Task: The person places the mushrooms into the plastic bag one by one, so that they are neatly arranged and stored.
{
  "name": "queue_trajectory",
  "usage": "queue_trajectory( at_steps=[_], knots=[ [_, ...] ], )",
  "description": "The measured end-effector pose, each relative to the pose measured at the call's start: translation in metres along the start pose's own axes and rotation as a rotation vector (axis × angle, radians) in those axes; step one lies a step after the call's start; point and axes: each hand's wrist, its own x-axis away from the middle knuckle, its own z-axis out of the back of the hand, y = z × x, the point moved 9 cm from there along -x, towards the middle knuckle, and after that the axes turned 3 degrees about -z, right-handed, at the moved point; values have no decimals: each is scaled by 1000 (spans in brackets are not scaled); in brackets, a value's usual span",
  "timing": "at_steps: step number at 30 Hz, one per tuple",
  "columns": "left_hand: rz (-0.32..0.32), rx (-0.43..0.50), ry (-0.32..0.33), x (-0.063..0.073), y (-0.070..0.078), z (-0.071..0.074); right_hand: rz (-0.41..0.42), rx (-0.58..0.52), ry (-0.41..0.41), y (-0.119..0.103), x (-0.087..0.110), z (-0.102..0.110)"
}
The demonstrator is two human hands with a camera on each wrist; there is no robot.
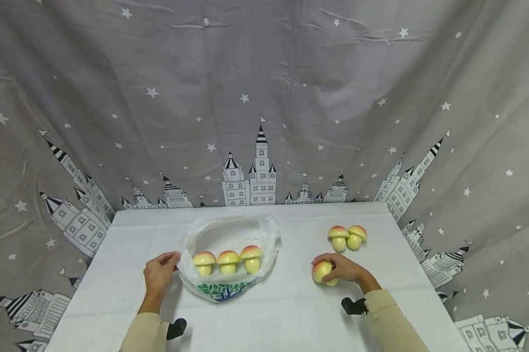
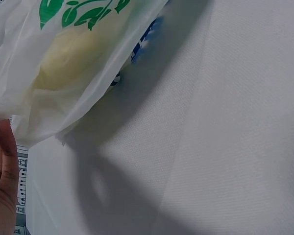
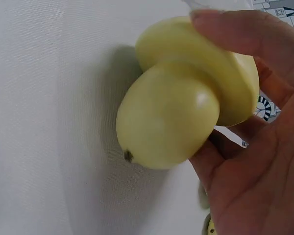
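Note:
A white translucent plastic bag (image 1: 269,256) with a green and blue tree print lies with its mouth spread wide. Three toy mushrooms (image 1: 228,261), yellow with reddish cap tops, sit in a row inside. My left hand (image 1: 157,274) pinches the bag's left rim between thumb and fingers. To the right of the bag, my right hand (image 1: 345,269) grips another toy mushroom (image 3: 166,117) by its cap, thumb on one side and fingers on the other. Its rounded yellow stem, with a small dark spot at the end, faces the right wrist camera.
Two more toy mushrooms (image 1: 346,237) lie side by side on the white tabletop (image 1: 299,318), just beyond my right hand. A grey curtain (image 1: 291,98) printed with stars and castles hangs behind the table and along both sides.

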Motion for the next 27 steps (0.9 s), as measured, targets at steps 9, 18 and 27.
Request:
queue_trajectory(
  at_steps=[9,18,27],
  knots=[
    [0,-9,-19,-4,-5,-5,3,-11,39,3,4,0],
    [-19,-82,36,-47,-75,-22,31,-36,88,1,1,2],
    [-8,-93,39,-50,-76,-21,13,-25,122,1,-1,4]
  ],
)
